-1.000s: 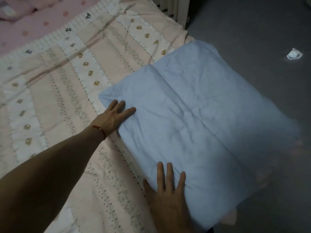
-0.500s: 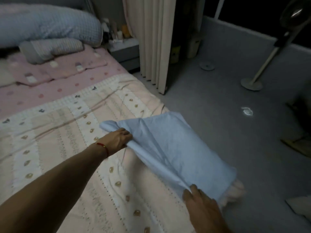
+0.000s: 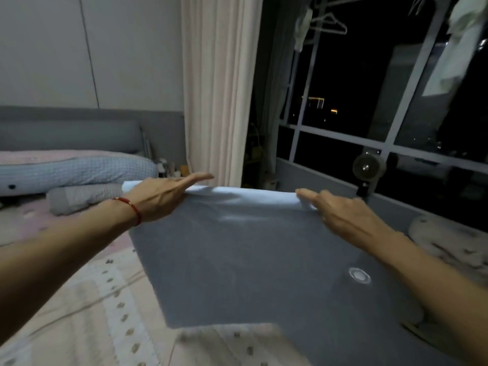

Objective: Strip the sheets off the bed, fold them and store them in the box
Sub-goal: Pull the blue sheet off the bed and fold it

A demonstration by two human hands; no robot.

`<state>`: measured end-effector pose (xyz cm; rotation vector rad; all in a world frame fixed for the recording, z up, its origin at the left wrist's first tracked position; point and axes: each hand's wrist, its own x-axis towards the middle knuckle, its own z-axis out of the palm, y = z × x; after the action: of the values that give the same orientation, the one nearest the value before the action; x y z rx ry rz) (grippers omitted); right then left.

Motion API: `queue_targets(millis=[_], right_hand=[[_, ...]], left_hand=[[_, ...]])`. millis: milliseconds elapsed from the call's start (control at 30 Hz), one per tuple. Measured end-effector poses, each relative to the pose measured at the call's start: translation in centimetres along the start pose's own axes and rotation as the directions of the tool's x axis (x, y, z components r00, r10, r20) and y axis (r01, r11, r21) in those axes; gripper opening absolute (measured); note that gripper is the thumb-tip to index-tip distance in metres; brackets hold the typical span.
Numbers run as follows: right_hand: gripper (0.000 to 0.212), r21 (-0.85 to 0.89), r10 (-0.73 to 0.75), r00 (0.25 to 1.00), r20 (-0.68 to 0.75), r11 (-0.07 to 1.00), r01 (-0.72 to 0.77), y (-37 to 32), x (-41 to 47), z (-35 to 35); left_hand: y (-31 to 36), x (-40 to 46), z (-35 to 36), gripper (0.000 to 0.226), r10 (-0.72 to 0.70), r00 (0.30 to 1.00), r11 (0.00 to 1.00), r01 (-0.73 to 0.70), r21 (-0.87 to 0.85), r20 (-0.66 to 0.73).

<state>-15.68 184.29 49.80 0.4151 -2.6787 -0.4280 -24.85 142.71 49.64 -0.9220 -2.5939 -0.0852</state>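
I see a bed [image 3: 87, 313] with a pale patterned quilt on the near left, a blue pillow [image 3: 76, 174] at its far end, a cream curtain [image 3: 219, 88] and a dark window [image 3: 369, 101] on the far right. My left hand [image 3: 163, 199] and right hand [image 3: 346, 215] each pinch a top corner of the folded light-blue sheet [image 3: 250, 254], index fingers extended, holding it up over the bed's right edge.

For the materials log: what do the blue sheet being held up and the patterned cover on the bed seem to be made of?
Blue sheet: thin woven fabric, probably cotton, matte; it hangs limp and faintly translucent from both hands.
Patterned cover: looks like a soft quilted textile, matte; striped print with small motifs, gently rumpled. Fibre cannot be told.
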Motion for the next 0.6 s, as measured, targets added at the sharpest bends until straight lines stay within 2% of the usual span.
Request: queue_targets(millis=[67,133,233,333,400,467,533,600], right_hand=[[0.076,0.079,0.036,0.999,-0.011,0.996,-0.035,-0.7,2.2,-2.8],[0.066,0.026,0.05,0.998,-0.024,0.998,-0.049,-1.3,4.2,-4.3],[0.027,0.019,0.045,0.999,0.007,0.999,-0.045,-3.0,7.2,-5.5],[0.006,0.113,-0.067,0.993,0.099,0.992,0.056,-5.4,10.2,-5.4],[0.007,0.224,-0.184,0.975,0.121,0.962,0.154,-6.8,11.8,-5.2],[0.02,0.326,-0.297,0.95,0.096,0.911,0.252,-8.4,13.6,-5.0],[0.028,0.367,-0.371,0.925,0.079,0.874,0.319,-9.6,15.8,-4.9],[0.025,0.399,-0.43,0.896,0.114,0.845,0.355,-10.7,18.2,-4.6]], left_hand=[[-1.1,-1.5,-3.6,0.076,-0.04,0.999,0.997,0.041,0.067,-0.014],[-2.4,-3.2,-6.4,0.065,-0.085,0.996,0.993,0.085,0.086,-0.009],[-4.8,-7.3,-9.6,0.035,-0.162,0.987,0.981,0.163,0.105,-0.011],[-6.7,-12.1,-11.1,0.029,-0.251,0.966,0.95,0.233,0.208,0.064],[-7.2,-14.5,-11.8,0.032,-0.355,0.925,0.917,0.314,0.247,0.14],[-8.0,-16.6,-12.4,0.034,-0.447,0.871,0.887,0.402,0.225,0.205],[-8.8,-18.6,-13.1,0.034,-0.489,0.826,0.872,0.472,0.131,0.28],[-9.4,-20.2,-13.8,0.037,-0.518,0.776,0.832,0.555,0.001,0.361]])
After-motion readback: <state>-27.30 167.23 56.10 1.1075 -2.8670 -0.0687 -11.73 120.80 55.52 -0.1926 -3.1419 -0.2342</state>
